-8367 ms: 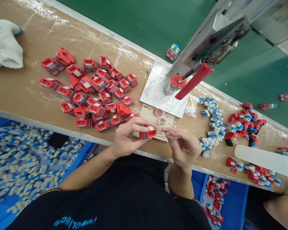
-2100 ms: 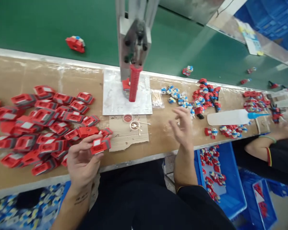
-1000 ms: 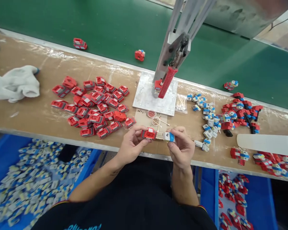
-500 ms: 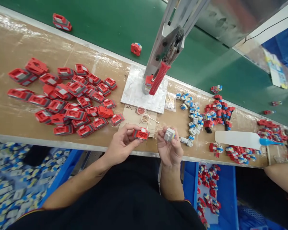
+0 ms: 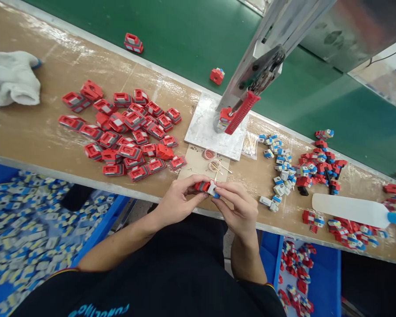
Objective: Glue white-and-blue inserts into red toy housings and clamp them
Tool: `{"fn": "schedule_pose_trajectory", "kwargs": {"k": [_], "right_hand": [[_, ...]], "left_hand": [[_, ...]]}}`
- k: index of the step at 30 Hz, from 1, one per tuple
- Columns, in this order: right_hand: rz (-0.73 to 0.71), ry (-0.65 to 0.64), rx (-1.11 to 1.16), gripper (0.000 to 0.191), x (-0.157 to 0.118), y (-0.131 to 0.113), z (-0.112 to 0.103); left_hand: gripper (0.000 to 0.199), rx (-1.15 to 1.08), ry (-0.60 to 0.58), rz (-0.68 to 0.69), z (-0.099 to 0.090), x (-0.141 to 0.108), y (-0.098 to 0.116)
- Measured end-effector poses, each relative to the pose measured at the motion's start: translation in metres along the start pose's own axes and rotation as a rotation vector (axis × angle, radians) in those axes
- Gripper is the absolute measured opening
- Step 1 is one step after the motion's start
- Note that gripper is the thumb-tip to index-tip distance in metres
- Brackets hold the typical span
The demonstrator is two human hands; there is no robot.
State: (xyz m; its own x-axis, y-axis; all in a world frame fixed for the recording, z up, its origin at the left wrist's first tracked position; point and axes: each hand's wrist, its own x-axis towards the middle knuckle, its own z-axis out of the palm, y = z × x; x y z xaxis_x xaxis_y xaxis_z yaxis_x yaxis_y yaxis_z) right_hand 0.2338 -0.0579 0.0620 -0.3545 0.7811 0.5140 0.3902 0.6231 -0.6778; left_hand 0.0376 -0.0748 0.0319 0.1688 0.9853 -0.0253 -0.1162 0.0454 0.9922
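My left hand [image 5: 178, 200] is closed on a red plastic toy part [image 5: 202, 186] near the table's front edge. Pinched in the fingers of my right hand [image 5: 239, 204] is a small grey, white and blue plastic block [image 5: 213, 188], held right up against the red part. Fingers hide much of both pieces, so I cannot tell how far they fit together. Just beyond my hands, a small round dish [image 5: 215, 166] with cotton swabs [image 5: 225, 168] and a second dish [image 5: 210, 154] with reddish contents sit on a cardboard piece [image 5: 191, 163].
Red parts [image 5: 128, 132] lie heaped at left, beside a white glove [image 5: 13, 79]. A toggle clamp with red handle [image 5: 242, 113] stands on a metal plate [image 5: 198, 127]. Blocks [image 5: 282, 171], assembled pieces [image 5: 320, 165] and a bottle [image 5: 350, 209] are at right. Blue bins [image 5: 119, 207] flank me below.
My right hand has moved left and turned over, bringing the block against the red part in my left hand. The camera view has shifted left, showing the glove.
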Motion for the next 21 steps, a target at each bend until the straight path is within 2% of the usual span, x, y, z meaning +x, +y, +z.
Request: {"fn": "schedule_pose_trajectory", "kwargs": {"k": [6,12,15,17,19,21], "right_hand": [[-0.117,-0.092,-0.1,0.028,0.004,-0.001,0.002],[-0.246,-0.005,-0.024,0.021,0.002,0.013,0.017],[-0.278,0.028,-0.032,0.027,-0.003,0.016,0.025],[-0.244,0.025,-0.005,0.037,-0.003,0.016,0.024],[-0.177,0.041,0.113,0.05,0.002,0.02,0.016],[-0.123,0.144,0.243,0.058,0.019,0.029,0.002]], "left_hand": [[0.038,0.203,-0.01,0.092,-0.003,-0.004,0.012],[0.028,0.219,0.076,0.107,-0.001,-0.004,0.011],[0.026,0.207,0.074,0.11,-0.002,-0.005,0.006],[0.031,0.133,0.069,0.076,-0.004,-0.005,0.002],[0.047,-0.03,0.078,0.056,-0.007,-0.004,-0.002],[0.065,-0.227,0.126,0.088,-0.013,0.0,-0.005]]}}
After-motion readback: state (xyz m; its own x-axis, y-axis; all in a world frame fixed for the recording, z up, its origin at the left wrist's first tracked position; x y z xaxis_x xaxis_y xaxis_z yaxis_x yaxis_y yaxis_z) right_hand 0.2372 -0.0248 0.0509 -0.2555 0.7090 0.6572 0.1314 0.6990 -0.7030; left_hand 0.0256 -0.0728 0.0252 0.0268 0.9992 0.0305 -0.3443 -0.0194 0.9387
